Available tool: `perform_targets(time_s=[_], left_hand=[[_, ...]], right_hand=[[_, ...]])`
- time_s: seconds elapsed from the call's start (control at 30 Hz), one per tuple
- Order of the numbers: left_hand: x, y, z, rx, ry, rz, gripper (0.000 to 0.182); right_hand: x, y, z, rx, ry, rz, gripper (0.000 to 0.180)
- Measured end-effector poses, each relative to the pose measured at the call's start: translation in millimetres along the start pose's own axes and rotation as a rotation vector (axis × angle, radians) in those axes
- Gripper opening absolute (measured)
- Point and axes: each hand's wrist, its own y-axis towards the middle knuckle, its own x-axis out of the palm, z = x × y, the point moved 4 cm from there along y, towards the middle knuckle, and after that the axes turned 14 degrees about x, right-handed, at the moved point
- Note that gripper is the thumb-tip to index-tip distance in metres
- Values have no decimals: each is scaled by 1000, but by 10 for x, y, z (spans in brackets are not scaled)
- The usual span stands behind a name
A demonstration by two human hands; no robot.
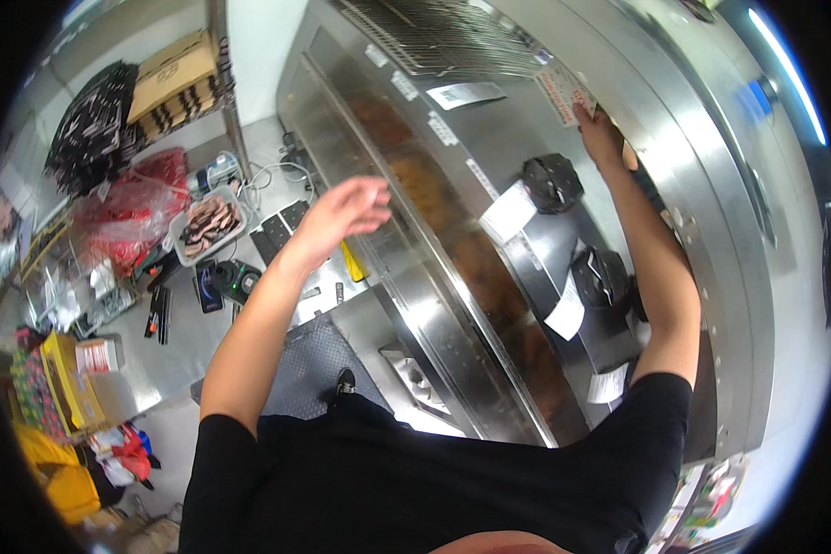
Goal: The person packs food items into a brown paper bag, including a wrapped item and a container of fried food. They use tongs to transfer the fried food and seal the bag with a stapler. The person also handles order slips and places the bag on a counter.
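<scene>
My right hand (601, 135) reaches over the steel top of a food counter and grips the lower edge of a flat paper piece (561, 93) with red print. Its thumb lies on the paper; the other fingers are partly hidden. Above the counter's glass front (388, 239), my left hand (350, 211) is raised with nothing in it, fingers slightly apart and blurred. Near my right forearm sit a black wrapped package (552, 183) and a second black package (600, 277). Paper slips lie against them, a white slip (509, 213) and another slip (566, 308).
Behind the glass are trays of brown food (471, 256). A wire rack (443, 34) stands at the far end. On the left, a steel table (180, 360) bears a plastic tub (208, 225), a black device (235, 280) and a yellow box (69, 381). Folded cartons (173, 83) sit on a shelf.
</scene>
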Motion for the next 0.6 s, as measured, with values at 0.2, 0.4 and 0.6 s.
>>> perform_targets(time_s=[0.2, 0.4, 0.6], left_hand=[[-139, 104, 45, -49, -941, 80, 97], [-1233, -1575, -384, 50, -1274, 430, 71], [-2524, -3981, -304, 146, -1156, 747, 72]], right_hand=[[102, -2483, -1840, -175, 443, -527, 35], [494, -2752, -2444, -559, 518, -574, 36], [1348, -1270, -2125, -237, -560, -210, 82]])
